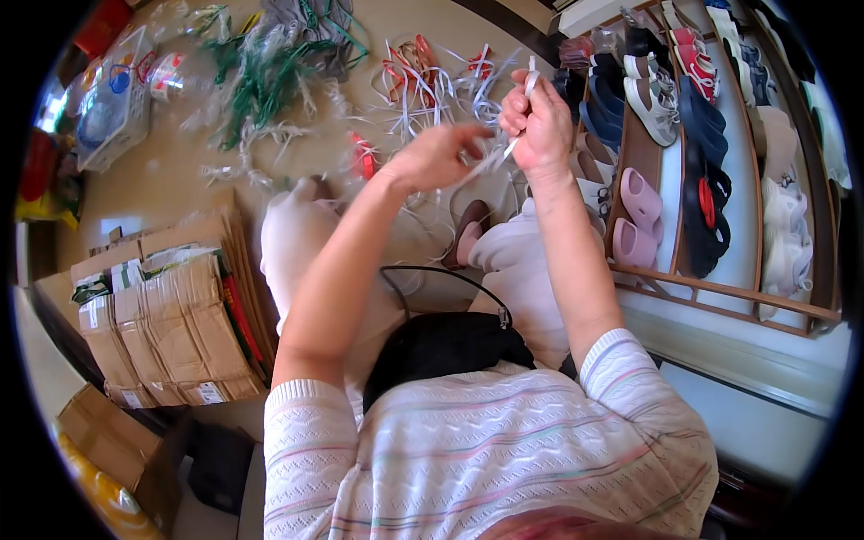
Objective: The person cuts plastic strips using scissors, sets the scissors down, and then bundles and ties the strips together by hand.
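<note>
My right hand (543, 121) is closed around a narrow white ribbon (532, 76), whose end sticks up above the fingers. Below the fist, the ribbon runs down toward my left hand (438, 159). Motion smears the left fingers, so I cannot tell whether they grip the strip. Beneath both hands, loose white strips trail over the floor between my legs. Farther forward lies a tangle of white and red ribbons (423, 76). A small red piece (364, 155) is on the floor just past my left wrist.
At right, a wooden shoe rack (720, 292) holds pink slides (639, 216), sneakers and sandals. Flattened cardboard (162, 337) stands at left. Green and white netting (261, 85) lies ahead, near a clear plastic bottle (180, 74) and a white basket (135, 135). A black bag (441, 351) rests on my lap.
</note>
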Motion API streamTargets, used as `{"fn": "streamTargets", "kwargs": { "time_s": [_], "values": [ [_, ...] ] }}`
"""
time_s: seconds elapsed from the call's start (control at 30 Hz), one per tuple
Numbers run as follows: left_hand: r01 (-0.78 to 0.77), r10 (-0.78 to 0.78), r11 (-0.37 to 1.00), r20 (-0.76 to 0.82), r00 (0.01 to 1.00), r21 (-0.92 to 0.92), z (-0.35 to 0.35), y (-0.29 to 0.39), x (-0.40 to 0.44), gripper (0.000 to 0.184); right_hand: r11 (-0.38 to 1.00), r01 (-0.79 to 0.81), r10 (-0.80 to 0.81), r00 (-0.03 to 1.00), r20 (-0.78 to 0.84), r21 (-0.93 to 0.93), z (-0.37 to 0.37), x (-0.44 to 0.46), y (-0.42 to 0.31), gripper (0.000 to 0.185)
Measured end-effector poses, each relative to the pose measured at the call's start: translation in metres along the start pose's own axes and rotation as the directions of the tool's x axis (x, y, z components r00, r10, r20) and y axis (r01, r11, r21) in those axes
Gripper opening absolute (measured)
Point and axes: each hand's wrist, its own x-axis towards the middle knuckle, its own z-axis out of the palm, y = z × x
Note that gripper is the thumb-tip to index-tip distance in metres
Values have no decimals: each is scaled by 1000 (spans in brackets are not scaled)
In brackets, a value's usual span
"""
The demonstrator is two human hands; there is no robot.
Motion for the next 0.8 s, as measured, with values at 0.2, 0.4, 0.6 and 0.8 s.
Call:
{"fn": "streamTargets", "kwargs": {
  "time_s": [0.2, 0.4, 0.6, 0.8],
  "values": [
    [30, -113, 980, -432, 894, -195, -8, 10, -3, 22, 996, 1, 8, 994, 107, -86, -3, -1, -11, 18],
    [-181, 1, 933, -501, 866, -311, 1, 11, 0, 19, 865, 144, -111, 989, 95, -481, 8, -19, 18, 24],
    [-125, -66, 927, -480, 875, -355, 1, 14, 0, 22, 691, 217, -185, 975, 121, -690, 6, -19, 30, 23],
    [-171, -137, 806, -459, 878, -567, -7, 14, -3, 15, 763, 140, -46, 985, 164, -630, 10, -22, 33, 24]
  ]
}}
